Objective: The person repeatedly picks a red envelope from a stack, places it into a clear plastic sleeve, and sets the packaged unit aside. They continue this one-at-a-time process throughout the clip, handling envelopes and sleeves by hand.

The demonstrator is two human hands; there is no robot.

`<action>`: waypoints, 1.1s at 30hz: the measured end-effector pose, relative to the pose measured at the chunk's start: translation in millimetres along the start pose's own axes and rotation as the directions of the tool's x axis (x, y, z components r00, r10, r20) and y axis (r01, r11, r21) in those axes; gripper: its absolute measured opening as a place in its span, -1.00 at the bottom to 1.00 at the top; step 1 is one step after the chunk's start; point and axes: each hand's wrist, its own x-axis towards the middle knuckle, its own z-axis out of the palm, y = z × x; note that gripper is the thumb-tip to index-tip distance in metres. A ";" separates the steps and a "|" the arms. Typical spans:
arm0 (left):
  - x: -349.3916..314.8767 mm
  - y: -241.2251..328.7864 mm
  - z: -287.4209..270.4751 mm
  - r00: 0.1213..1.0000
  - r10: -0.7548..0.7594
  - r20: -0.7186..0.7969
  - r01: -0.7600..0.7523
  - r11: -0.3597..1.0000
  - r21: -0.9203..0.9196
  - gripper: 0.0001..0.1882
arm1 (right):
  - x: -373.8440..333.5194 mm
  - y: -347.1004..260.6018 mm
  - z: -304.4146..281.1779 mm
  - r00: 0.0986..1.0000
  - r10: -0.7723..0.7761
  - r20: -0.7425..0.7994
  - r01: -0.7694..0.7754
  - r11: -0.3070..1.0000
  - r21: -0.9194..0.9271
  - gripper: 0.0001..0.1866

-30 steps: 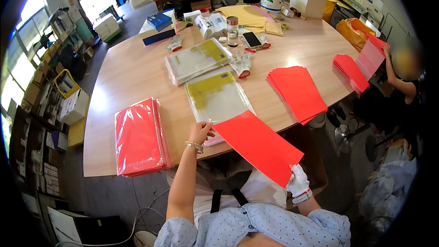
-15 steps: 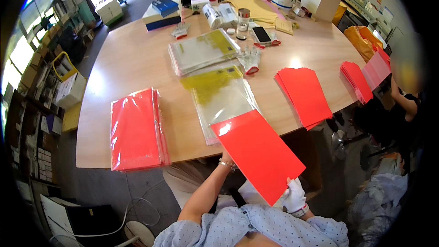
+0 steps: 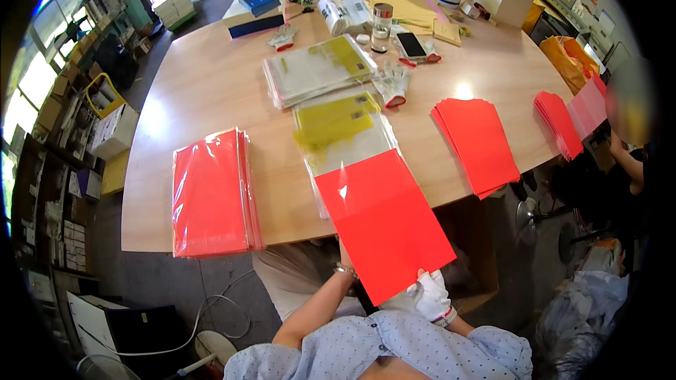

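Pinching the red paper sheet [image 3: 384, 225] by its near edge, the gloved right hand [image 3: 431, 294] has swung it straighter, so it lines up better over the clear plastic bag [image 3: 352, 148]. The left hand [image 3: 343, 252] is mostly hidden underneath; I cannot tell its grip.

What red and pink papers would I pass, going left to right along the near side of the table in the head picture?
Plastic-wrapped red stack → single red sheet → fanned red stack → another red stack → pink sheet.
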 end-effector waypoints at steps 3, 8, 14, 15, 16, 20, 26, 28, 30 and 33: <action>-5.3 -17.4 -1.3 0.995 -0.076 0.061 0.084 0.985 -0.149 -0.78 | -12.4 5.2 -14.4 0.996 -0.020 0.092 0.015 0.999 0.051 -0.87; -37.7 -16.9 29.6 0.961 0.175 0.214 -0.205 0.970 0.130 -0.74 | -16.4 13.8 -27.0 0.994 0.099 0.038 -0.103 0.985 0.136 -0.87; -51.6 -3.0 41.2 0.982 0.020 0.190 -0.043 0.992 0.121 -0.73 | 34.7 15.2 1.6 0.963 0.238 0.129 -0.270 0.883 0.384 -0.88; -51.7 1.0 43.9 0.980 -0.174 0.095 0.183 0.978 -0.099 -0.76 | 52.7 16.8 7.1 0.944 0.286 0.165 -0.330 0.820 0.467 -0.88; -52.3 7.1 46.3 0.921 -0.384 0.070 0.385 0.866 -0.317 -0.78 | 73.7 22.8 9.9 0.954 0.233 0.187 -0.295 0.835 0.465 -0.87; -34.0 37.9 23.9 0.946 -0.304 0.108 0.323 0.878 -0.355 -0.70 | 100.4 22.5 10.2 0.920 0.235 0.313 -0.354 0.840 0.410 -0.83; -40.9 70.6 -27.8 0.913 -0.405 0.037 0.368 0.784 -0.500 -0.61 | 71.6 2.8 21.5 0.931 0.113 0.348 0.114 0.813 -0.570 -0.86; -37.5 74.5 -38.3 0.899 -0.434 0.062 0.421 0.813 -0.402 -0.60 | 71.4 4.3 46.5 0.711 -0.310 0.631 0.700 0.235 -0.674 -0.92; -40.2 68.1 -42.7 0.873 -0.472 0.124 0.480 0.787 -0.387 -0.57 | 69.9 15.9 69.7 0.625 -0.350 0.698 0.750 0.023 -0.661 -0.89; -41.8 72.6 -28.4 0.868 -0.496 0.036 0.425 0.703 -0.570 -0.61 | 76.9 46.4 87.8 0.656 -0.262 0.707 0.697 -0.149 -0.702 -0.88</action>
